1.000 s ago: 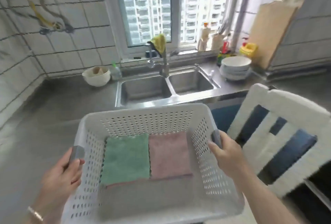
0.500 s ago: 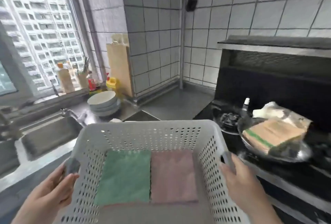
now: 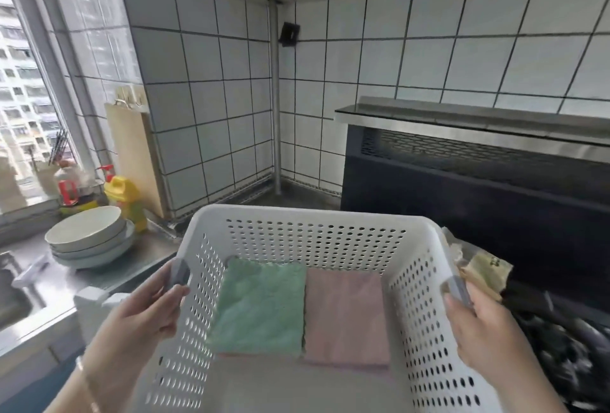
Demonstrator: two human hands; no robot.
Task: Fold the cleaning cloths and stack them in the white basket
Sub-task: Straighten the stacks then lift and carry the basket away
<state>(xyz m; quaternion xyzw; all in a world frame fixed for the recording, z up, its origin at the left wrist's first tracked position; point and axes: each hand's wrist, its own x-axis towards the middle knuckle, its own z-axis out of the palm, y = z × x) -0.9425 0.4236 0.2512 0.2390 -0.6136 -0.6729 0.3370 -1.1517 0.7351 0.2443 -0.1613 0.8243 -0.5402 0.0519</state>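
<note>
A: Status of the white basket [image 3: 317, 224]?

B: Carried in front of the person, above the desk [image 3: 39, 320] edge, approx. level. Perforated walls, solid rim. 2 grey grip pads, 1 per side.

A: Hands?

B: Left hand [image 3: 145, 310] wraps the left grip, thumb over the rim, fingers outside the wall. Right hand [image 3: 478, 323] wraps the right grip the same way. Both closed on the basket; no other support visible.

A: Contents?

B: 2 folded cloths, flat on the basket floor, far half. Green cloth [image 3: 260, 310] on the left, pink cloth [image 3: 346, 317] on the right, edges touching along the centre line. A further pink layer shows under the near edges of both; can't tell if it's 1 cloth or more. Near half of the floor is bare.

A: Surroundings, left side?

B: Steel desk w/ a stack of bowls [image 3: 89, 237]; looks like 3. Yellow bottle [image 3: 127, 198] w/ red pump just behind them. Wooden cutting board [image 3: 135, 155] leans upright on the tiled wall. Window further left.

A: Right side?

B: Dark stove hood unit [image 3: 478, 188] along the wall, steel ledge on top. A wrapped item [image 3: 485, 272] sits just beside the right hand, partly hidden by the basket wall. Dark cookware below it, blurred; no ID possible.

A: Corner?

B: Vertical pipe [image 3: 274, 99] runs down the tile corner to the desk.
</note>
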